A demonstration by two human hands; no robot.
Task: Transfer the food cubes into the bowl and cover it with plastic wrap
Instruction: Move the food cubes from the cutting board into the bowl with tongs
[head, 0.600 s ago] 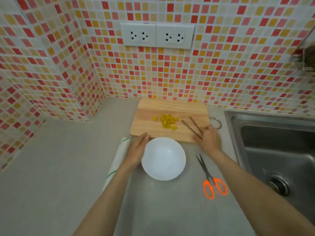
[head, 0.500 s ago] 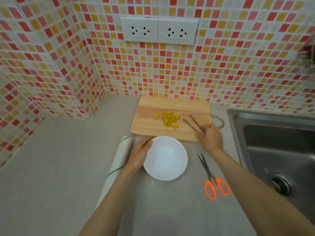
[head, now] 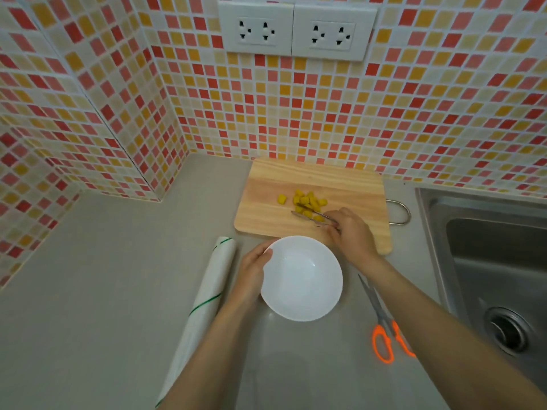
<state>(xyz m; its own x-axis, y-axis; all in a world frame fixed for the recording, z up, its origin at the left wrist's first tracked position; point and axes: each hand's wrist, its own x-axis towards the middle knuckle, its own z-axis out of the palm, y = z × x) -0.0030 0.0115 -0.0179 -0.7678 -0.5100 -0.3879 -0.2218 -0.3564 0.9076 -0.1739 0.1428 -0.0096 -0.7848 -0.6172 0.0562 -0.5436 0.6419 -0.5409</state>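
The right hand [head: 350,232] has swung its tongs [head: 313,216] left into the yellow food cubes [head: 307,204] on the far cutting board [head: 313,184], apparently starting the first pick; the left hand [head: 251,272] steadies the white bowl [head: 301,278] (empty so far), nearer.

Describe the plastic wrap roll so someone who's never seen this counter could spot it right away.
Start at the white bowl in the middle of the grey counter, steadied by the left hand. Just left of that hand lies the plastic wrap roll, a long pale tube. It alone carries thin green stripes; the scissors lie right of the bowl.
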